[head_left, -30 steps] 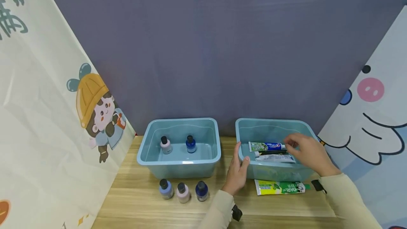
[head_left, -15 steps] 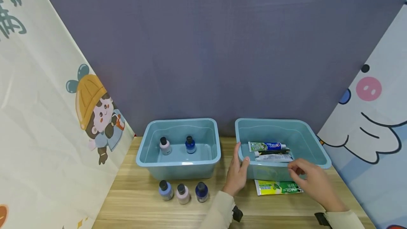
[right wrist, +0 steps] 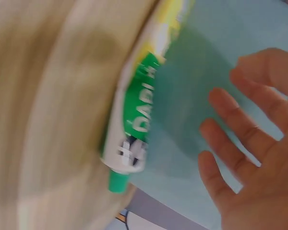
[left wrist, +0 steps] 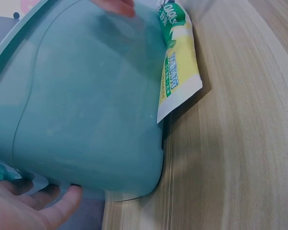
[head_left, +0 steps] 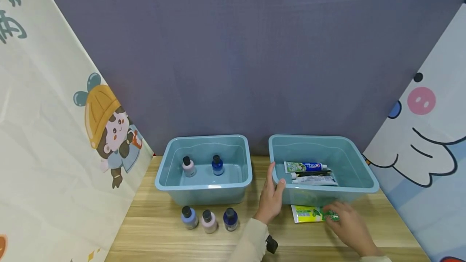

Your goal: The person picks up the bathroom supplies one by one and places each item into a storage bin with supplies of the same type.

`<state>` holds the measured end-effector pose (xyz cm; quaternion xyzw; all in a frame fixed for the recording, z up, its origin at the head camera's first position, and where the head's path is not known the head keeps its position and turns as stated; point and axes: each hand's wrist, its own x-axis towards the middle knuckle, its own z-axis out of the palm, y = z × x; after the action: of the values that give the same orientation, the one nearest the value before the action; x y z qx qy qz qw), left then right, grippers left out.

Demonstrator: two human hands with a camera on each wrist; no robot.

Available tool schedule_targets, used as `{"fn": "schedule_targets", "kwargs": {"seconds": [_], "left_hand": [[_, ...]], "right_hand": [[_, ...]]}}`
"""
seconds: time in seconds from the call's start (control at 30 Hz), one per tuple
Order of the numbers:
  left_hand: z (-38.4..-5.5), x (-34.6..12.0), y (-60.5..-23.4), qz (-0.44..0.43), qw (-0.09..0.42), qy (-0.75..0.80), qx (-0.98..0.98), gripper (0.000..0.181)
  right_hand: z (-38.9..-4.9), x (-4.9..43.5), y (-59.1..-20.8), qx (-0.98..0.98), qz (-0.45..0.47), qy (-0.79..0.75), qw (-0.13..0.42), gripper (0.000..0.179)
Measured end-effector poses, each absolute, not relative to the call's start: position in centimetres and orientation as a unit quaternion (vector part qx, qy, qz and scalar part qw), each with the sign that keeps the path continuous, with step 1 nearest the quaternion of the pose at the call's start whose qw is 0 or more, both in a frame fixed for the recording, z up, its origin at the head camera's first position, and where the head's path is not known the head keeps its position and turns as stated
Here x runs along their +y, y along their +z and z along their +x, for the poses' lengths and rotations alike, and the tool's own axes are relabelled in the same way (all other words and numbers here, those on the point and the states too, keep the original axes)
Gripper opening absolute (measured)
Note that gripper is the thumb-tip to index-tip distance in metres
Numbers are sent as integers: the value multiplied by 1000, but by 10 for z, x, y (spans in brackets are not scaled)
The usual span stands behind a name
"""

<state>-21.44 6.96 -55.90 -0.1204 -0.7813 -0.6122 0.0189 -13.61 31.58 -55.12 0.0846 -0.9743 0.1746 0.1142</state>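
Note:
My right hand [head_left: 347, 223], fingers spread and slightly bent, hovers over a green-and-yellow toothpaste tube [head_left: 307, 214] on the table, covering its capped end in the head view. In the right wrist view the green cap [right wrist: 118, 182] shows, with the hand's fingers apart from the tube. My left hand [head_left: 270, 201] rests against the near left corner of the right blue bin [head_left: 327, 189], fairly straight fingers along its side and thumb at the front rim. Inside that bin lie a green-and-blue toothpaste tube [head_left: 303, 167], a white tube [head_left: 314, 180] and a thin dark item [head_left: 313, 174].
A second blue bin [head_left: 207, 193] stands to the left, holding a pink bottle [head_left: 189, 167] and a blue bottle [head_left: 217, 166]. In front of it stand light blue [head_left: 189, 218], pink [head_left: 209, 222] and dark blue [head_left: 231, 220] bottles. A grey backdrop [head_left: 218, 60] rises behind.
My right hand has come out of the right bin, over its front rim, and down to the toothpaste tube on the table. My left hand has stayed at the bin's corner.

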Motion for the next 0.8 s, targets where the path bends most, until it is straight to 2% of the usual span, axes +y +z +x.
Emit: {"fn": "schedule_targets", "kwargs": {"seconds": [0.23,0.43,0.8], "left_hand": [[-215,69,-559,-118,19,-609,-784,58],[-215,70,-559,-120,17,-610,-783,58],[-214,69,-557,-122,13,-616,-778,58]], "right_hand": [[-139,318,-576,-978,90,151,113,25],[-136,318,-594,-987,75,118,82,36],[-134,311,-598,-988,60,111,91,43]]}}
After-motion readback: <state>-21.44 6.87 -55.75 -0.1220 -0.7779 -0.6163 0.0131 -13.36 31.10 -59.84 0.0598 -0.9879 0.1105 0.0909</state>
